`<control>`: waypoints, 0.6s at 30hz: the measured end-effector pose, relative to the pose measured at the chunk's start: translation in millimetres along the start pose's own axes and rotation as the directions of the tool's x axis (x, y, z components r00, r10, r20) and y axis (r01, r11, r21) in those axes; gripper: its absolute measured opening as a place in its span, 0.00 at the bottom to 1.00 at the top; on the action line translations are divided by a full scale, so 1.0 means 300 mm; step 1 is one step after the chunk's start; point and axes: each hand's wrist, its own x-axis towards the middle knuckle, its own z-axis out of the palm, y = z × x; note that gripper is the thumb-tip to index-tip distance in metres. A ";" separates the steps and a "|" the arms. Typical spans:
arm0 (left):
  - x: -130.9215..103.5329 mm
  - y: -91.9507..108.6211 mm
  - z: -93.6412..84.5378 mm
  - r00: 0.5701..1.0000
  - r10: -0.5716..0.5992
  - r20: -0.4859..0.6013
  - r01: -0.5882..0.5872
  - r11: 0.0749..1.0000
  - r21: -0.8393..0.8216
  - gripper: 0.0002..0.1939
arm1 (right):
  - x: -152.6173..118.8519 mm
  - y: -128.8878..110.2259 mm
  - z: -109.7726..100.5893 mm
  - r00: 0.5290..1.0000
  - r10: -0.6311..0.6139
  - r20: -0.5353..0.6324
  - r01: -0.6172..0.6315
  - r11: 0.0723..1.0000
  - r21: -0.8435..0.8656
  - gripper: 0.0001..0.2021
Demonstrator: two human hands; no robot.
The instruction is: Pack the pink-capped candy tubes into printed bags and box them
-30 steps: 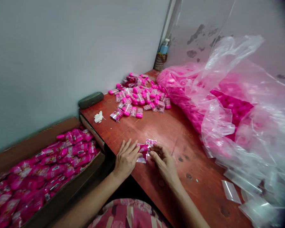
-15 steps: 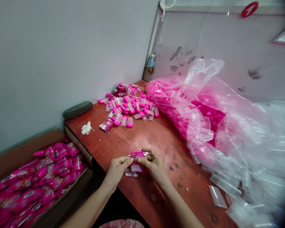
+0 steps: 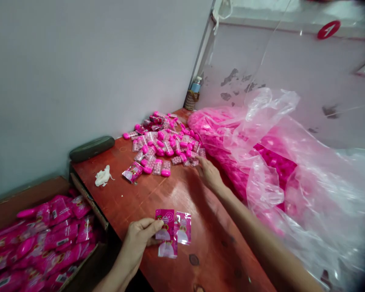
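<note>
My left hand (image 3: 141, 235) pinches a pink printed plastic packet (image 3: 165, 225), flat-looking, between thumb and fingers above the table. More printed packets (image 3: 184, 228) lie flat on the table just under and beside it. My right hand (image 3: 209, 173) is stretched out to the near right edge of a pile of small clear bottles (image 3: 157, 166) with pink caps and pink balls inside. Its fingers are extended beside the outermost bottles, and nothing shows in them. A single packet (image 3: 133, 172), apparently filled, lies at the pile's front left.
A cardboard box (image 3: 88, 198) of filled pink packets stands at the left, below the red-brown table (image 3: 158, 194). A large clear bag (image 3: 231, 134) of pink pieces covers the right side. A dark green case (image 3: 91, 149), white scrap (image 3: 103, 176) and bottle in a woven holder (image 3: 191, 99) sit around the edges.
My right hand has let go of the packet and moved forward to the bottle pile. My left hand keeps the packet, slightly lower and to the left. The view has shifted a little.
</note>
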 end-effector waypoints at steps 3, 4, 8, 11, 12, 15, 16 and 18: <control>0.001 0.009 -0.004 0.999 -0.040 -0.025 0.037 0.994 -0.102 0.12 | 0.180 0.124 -0.027 1.000 -0.014 -0.003 0.014 0.996 -0.093 0.24; 0.000 0.011 -0.007 0.998 -0.039 -0.043 0.033 0.990 -0.139 0.13 | 0.217 0.150 -0.030 1.000 -0.017 0.011 0.018 0.994 -0.112 0.24; 0.001 0.018 -0.020 0.994 -0.013 -0.104 -0.013 0.969 -0.245 0.12 | 0.250 0.195 -0.035 0.998 0.009 0.056 0.000 0.987 -0.159 0.24; 0.008 0.030 -0.016 0.991 -0.031 -0.131 -0.015 0.942 -0.336 0.10 | 0.173 0.188 -0.055 0.996 0.079 0.035 -0.072 0.984 -0.164 0.19; 0.011 0.036 -0.010 0.990 -0.044 -0.137 -0.011 0.928 -0.372 0.09 | 0.133 0.179 -0.063 0.994 0.106 0.019 -0.102 0.982 -0.156 0.16; 0.023 0.055 0.020 0.988 -0.061 -0.144 -0.012 0.887 -0.462 0.07 | -0.025 0.134 -0.069 0.985 0.169 -0.012 -0.170 0.981 -0.096 0.14; 0.026 0.060 0.032 0.987 -0.057 -0.148 -0.023 0.871 -0.490 0.06 | -0.084 0.114 -0.065 0.983 0.185 -0.011 -0.186 0.980 -0.066 0.16; 0.032 0.066 0.057 0.987 -0.043 -0.155 -0.049 0.838 -0.544 0.04 | -0.202 0.069 -0.051 0.972 0.235 0.019 -0.235 0.972 0.025 0.17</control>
